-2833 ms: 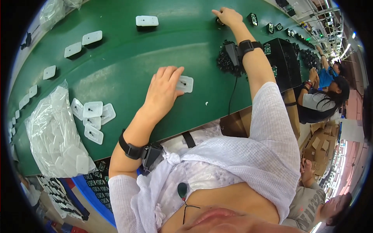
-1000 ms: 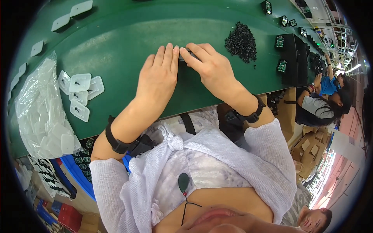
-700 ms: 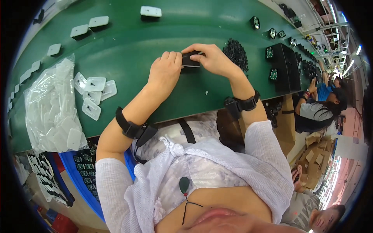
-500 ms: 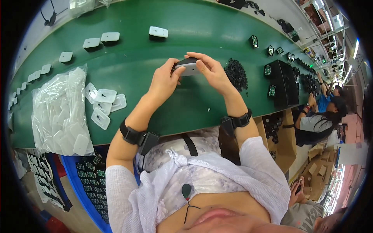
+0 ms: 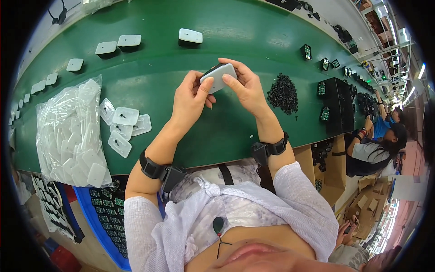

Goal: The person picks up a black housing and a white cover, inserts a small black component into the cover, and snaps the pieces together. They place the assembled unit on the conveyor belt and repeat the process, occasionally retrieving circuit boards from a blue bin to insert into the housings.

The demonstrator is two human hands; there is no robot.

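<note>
A small black box with a white cover (image 5: 219, 80) is held between my two hands above the green table. My left hand (image 5: 191, 92) grips its left end, the thumb lying on the white face. From the right, my right hand (image 5: 246, 86) holds the other end, its thumb pressed on the cover and its fingers behind. The white face tilts toward me; the black side shows along the far edge. To the left lie several loose white covers (image 5: 126, 116). Right of my hands is a pile of small black parts (image 5: 282, 93).
A clear bag of white covers (image 5: 72, 136) lies at the left. White-topped boxes (image 5: 190, 36) stand in a row at the back. A black bin (image 5: 340, 106) stands at the right, near open boxes with circuit boards (image 5: 306, 52). A blue tray (image 5: 86, 204) sits below the table; co-workers (image 5: 380, 140) sit at right.
The box has turned in my hands, so its white face now shows more fully toward me. Both hands still hold it. The whole view has shifted slightly.
</note>
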